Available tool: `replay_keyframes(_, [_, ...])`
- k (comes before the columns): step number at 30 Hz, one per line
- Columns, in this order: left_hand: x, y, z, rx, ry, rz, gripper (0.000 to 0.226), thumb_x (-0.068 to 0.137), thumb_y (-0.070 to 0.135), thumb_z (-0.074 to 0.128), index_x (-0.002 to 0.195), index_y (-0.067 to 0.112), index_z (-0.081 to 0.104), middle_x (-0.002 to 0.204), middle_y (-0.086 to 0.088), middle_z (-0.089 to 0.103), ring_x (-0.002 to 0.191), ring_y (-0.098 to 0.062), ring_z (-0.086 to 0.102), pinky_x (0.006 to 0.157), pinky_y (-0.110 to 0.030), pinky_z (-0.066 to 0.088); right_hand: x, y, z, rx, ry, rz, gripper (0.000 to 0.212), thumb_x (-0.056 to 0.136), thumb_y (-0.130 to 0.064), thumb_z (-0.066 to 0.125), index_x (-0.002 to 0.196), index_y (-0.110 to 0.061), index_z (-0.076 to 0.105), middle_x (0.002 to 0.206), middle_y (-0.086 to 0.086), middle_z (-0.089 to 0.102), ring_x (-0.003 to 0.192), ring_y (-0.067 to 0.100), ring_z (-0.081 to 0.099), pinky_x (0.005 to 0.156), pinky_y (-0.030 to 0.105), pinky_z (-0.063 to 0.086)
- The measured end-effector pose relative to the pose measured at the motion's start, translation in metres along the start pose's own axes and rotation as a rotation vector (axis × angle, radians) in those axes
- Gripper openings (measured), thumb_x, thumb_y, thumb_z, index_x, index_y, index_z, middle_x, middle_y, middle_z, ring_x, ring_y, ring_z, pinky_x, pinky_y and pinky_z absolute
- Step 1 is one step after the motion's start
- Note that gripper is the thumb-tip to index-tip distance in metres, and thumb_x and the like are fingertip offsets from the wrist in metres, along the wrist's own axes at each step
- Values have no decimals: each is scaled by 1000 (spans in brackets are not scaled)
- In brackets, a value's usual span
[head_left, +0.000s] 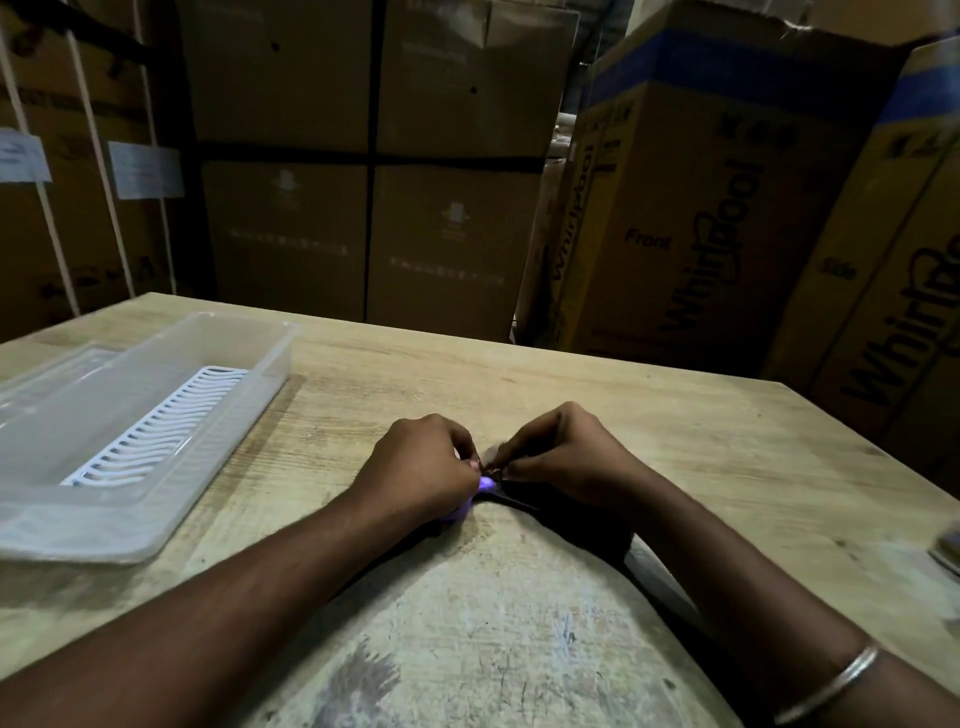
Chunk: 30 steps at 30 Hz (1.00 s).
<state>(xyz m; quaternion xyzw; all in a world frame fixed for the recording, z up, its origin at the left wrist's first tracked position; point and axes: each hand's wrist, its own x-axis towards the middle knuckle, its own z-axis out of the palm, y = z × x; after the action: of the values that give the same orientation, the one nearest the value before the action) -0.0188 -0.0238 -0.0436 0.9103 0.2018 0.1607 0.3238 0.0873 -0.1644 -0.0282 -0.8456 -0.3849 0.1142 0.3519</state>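
Note:
My left hand (423, 465) and my right hand (563, 457) meet at the middle of the wooden table (727, 467). The left hand's curled fingers grip a small purple object (480, 491), of which only a glowing tip and a lower edge show. The right hand pinches a small dark piece (493, 460) right beside that purple tip. A thin dark strand runs from the purple tip toward the right wrist. What the small parts are is too dim and hidden to tell.
A clear plastic bin (156, 514) with a white slotted tray (156, 426) inside sits at the table's left. Stacked cardboard boxes (691, 208) stand close behind and to the right. A blurred object (948, 551) lies at the right edge. A bangle (826, 683) circles my right forearm.

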Motion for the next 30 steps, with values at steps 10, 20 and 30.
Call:
replay_keyframes(10, [0,4,-4,-13,-33,-17,16,85,16,66,74,25,73,69,6,63,57,-6,57,33,-9,37,-1,4,-5,19,44,122,23,78,-2,75,70,-24,78,75,-8,76,77,7,70,73,24,58])
replay_keyframes(20, [-1,6,-3,-29,-36,-22,15,86,16,65,76,24,73,64,9,60,54,-5,57,31,-9,35,1,6,-5,56,5,118,16,79,2,73,75,-12,79,78,2,77,83,22,72,79,34,58])
replay_keyframes(30, [-1,6,-3,-15,-46,-23,13,85,18,65,80,23,76,65,5,63,56,-9,60,41,-17,38,-10,1,-11,-89,52,-49,8,81,-21,77,88,-21,79,85,-3,76,80,9,69,74,32,59])
